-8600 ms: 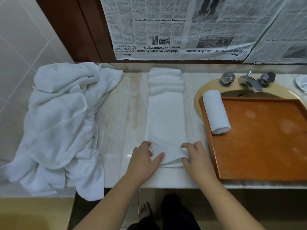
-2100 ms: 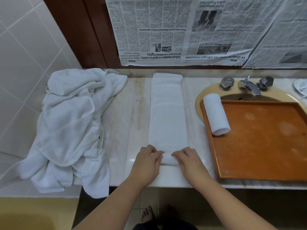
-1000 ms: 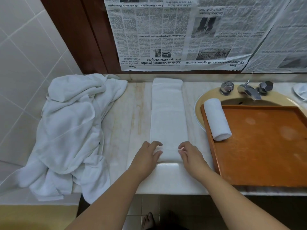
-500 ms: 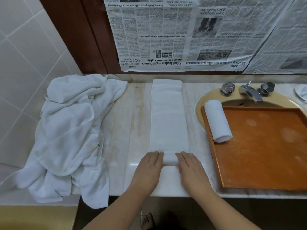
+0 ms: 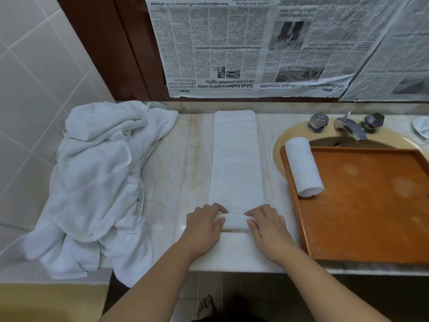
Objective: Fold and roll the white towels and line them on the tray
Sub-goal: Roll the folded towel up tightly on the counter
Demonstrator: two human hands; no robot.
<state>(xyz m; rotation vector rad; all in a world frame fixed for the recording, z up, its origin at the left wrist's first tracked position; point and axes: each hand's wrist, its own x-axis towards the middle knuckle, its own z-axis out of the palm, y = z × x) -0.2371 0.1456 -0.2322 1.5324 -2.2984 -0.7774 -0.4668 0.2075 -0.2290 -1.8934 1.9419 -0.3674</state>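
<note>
My left hand (image 5: 204, 225) and right hand (image 5: 267, 225) curl over small roll at near end of folded towel (image 5: 235, 163), strip running toward 12 o'clock on counter (image 5: 181, 173). One finished roll (image 5: 303, 167) on tray (image 5: 371, 205) at 3 o'clock. Most of strip unrolled; heap of towels (image 5: 92, 182) at 9 o'clock untouched.

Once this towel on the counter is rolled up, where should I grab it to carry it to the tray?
Probably grip the folded towel roll from above, mid-length, fingers over the far side and thumb on the near side, pinning the loose flap. It lies crosswise under the left hand and right hand, and would unroll if lifted by one end. The tray sits right.
</note>
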